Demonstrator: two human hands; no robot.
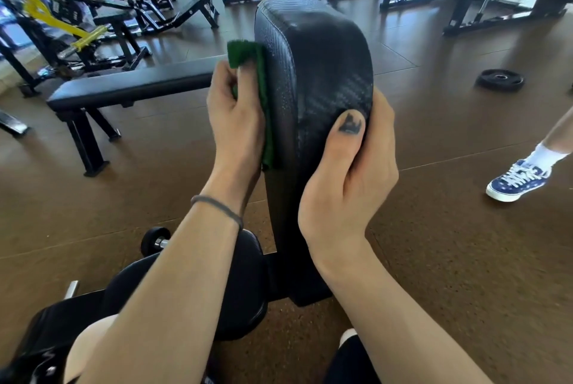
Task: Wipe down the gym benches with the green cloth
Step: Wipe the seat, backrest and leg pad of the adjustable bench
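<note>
The left hand (235, 123) curls its fingers round the green cloth (262, 98) and presses it flat against the left side of the upright pad (316, 73). The right hand (350, 172) grips the pad's right edge, thumb across the front (fingers hidden behind).

Both forearms reach forward, bare; the left hand (235, 123) pinches the green cloth (257, 79) flat against the bench pad (322, 67). The right hand (350, 172) grips the pad's opposite edge, thumb on top.
</note>
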